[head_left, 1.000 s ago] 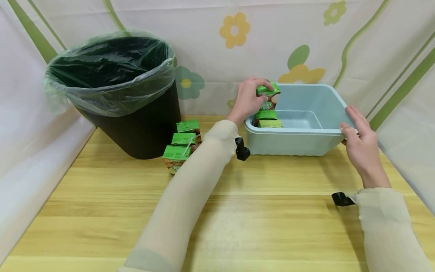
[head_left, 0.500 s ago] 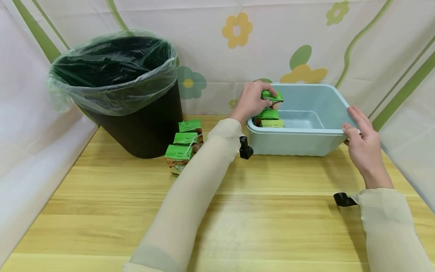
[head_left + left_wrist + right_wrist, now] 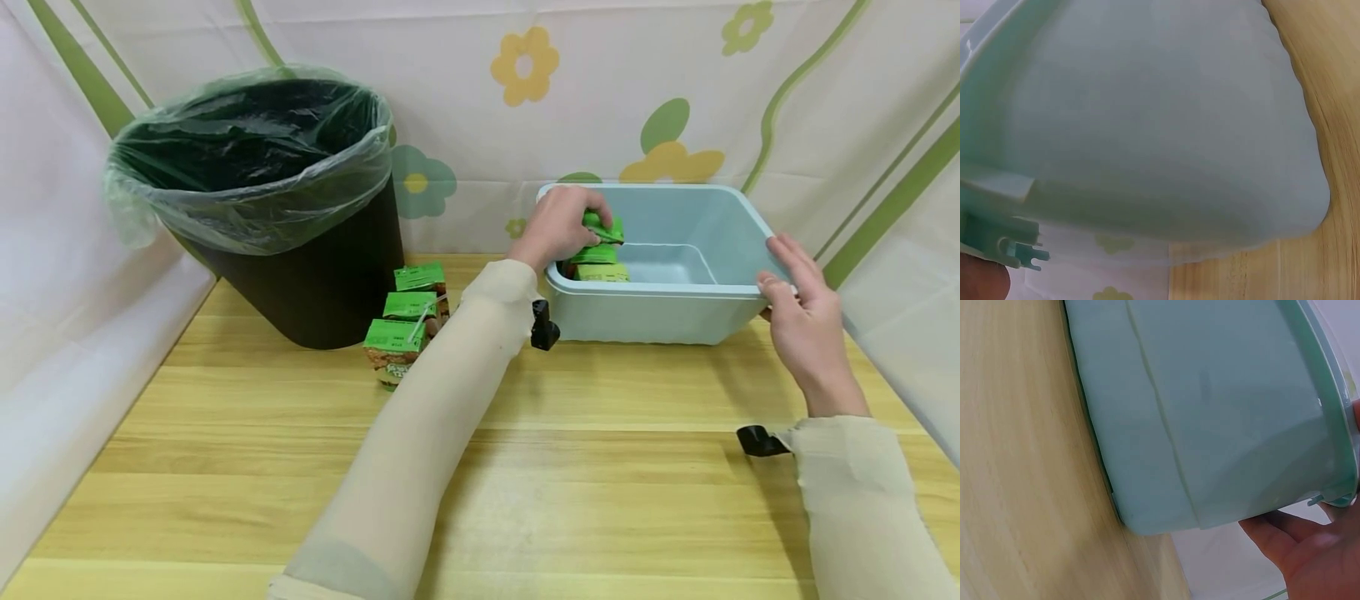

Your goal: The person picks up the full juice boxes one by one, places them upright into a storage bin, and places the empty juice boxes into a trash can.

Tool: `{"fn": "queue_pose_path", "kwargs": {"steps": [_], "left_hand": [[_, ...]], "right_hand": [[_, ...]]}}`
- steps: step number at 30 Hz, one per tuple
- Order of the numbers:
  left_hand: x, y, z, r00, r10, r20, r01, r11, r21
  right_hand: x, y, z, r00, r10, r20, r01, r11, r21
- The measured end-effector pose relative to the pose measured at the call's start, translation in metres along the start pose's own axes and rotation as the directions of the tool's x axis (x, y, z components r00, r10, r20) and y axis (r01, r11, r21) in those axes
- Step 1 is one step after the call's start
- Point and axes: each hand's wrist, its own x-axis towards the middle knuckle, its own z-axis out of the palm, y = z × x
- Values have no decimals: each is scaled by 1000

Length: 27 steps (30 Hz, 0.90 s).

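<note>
My left hand (image 3: pixel 561 223) reaches over the left rim of a light blue plastic bin (image 3: pixel 667 290). Its thumb and fingers pinch a small green-topped drink carton (image 3: pixel 606 232) inside, against the left end. Just in front of that carton sits another, with a yellow-green top (image 3: pixel 602 272). On the opposite side my right hand (image 3: pixel 808 337) grips the bin's right rim, thumb on top and fingers outside. The right wrist view has these fingers (image 3: pixel 1272 537) against the outer wall. In the left wrist view the bin's wall (image 3: pixel 1147 119) hides most of the left hand.
A black trash can (image 3: pixel 330 292) with a translucent green liner (image 3: pixel 255 217) stands at the back left. Beside it, several green-topped cartons (image 3: pixel 393 337) line up on the wooden table (image 3: pixel 600 500), with a pale straw (image 3: pixel 420 321) sticking out. A flowered curtain (image 3: pixel 465 92) hangs behind.
My left hand has lowered the pinched carton from above the bin's rim down into its left end. The right hand keeps its grip on the rim.
</note>
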Motion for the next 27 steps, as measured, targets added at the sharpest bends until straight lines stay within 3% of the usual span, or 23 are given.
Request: {"fn": "queue_pose_path", "kwargs": {"steps": [4, 15, 23, 27], "left_hand": [[0, 0, 0, 1000, -15, 5, 15, 1000, 11], [-3, 2, -1, 998, -57, 18, 58, 996, -65], [-12, -2, -3, 994, -40, -103, 14, 970, -242], [-21, 1, -11, 980, -7, -197, -40, 972, -233]], "right_hand": [[0, 0, 1, 1000, 7, 2, -7, 1000, -5], [0, 0, 1, 1000, 13, 1, -13, 1000, -8], [1, 1, 4, 1000, 19, 10, -19, 1000, -3], [2, 2, 1, 1000, 9, -8, -9, 1000, -2]]}}
